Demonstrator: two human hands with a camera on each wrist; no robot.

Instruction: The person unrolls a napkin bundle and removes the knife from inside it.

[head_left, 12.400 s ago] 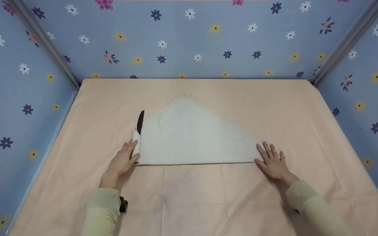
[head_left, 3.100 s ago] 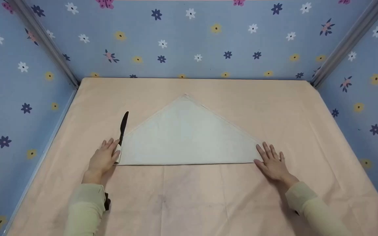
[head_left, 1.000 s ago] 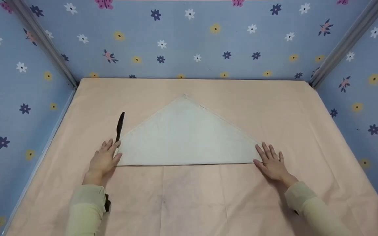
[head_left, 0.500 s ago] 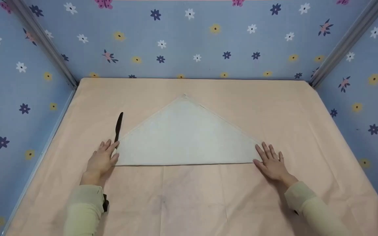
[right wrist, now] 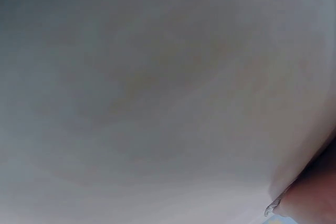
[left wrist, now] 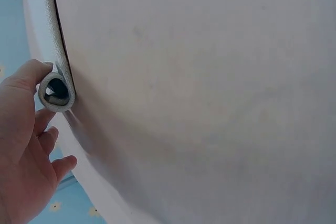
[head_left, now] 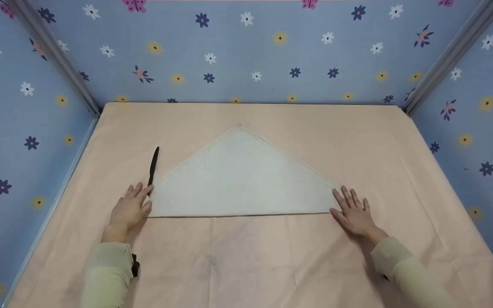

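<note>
A pale white cloth napkin (head_left: 242,175) lies flat on the table, its peak pointing away from me. At the napkin's left end, my left hand (head_left: 127,209) holds a small roll between thumb and fingers. The left wrist view shows this rolled end (left wrist: 56,92) as a coil, with something dark inside it. A black table knife (head_left: 153,164) sticks out beyond the roll on the far side; its lower part is hidden by the roll and my fingers. My right hand (head_left: 354,214) rests with straight, spread fingers on the napkin's right corner.
A peach tablecloth (head_left: 250,261) with faint creases covers the table. Blue flowered panels (head_left: 229,51) stand at the back and both sides, with grey posts (head_left: 452,55) at the back corners.
The rolled end, the knife and my left hand have shifted left, and more of the napkin lies flat than at the start. My right hand has stayed in place.
</note>
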